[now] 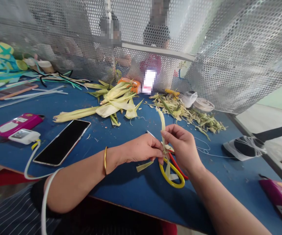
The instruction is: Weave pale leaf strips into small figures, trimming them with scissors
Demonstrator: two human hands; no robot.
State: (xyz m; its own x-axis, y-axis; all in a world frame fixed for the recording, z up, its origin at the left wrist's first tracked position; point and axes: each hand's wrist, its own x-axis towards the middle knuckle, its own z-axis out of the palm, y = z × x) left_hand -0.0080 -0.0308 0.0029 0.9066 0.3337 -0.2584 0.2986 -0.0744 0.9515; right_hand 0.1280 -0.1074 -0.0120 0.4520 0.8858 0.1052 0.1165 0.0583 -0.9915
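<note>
My left hand [148, 148] is closed, pinching pale green corn husk strips where they cross. With thumb and fingers pressed together, my right hand [181, 143] grips the upright husk strip [162, 120] just above that crossing. Another strip end [144, 166] sticks out below my left fingers. Scissors with one yellow and one red handle [172, 186] lie on the table beneath my hands, partly hidden by them. Beyond my hands lies a pile of corn husks [117, 102]. White thread [205, 150] runs from a dark, thread-wrapped spool [244, 148] towards my right hand.
Husk scraps [189, 114] and a roll of tape [203, 104] lie at the back right. On the left are a black-screened phone [64, 142], a magenta power strip [21, 123] and a white cable [29, 164]. Perforated metal panels [136, 29] border the blue table [121, 186]; people sit beyond.
</note>
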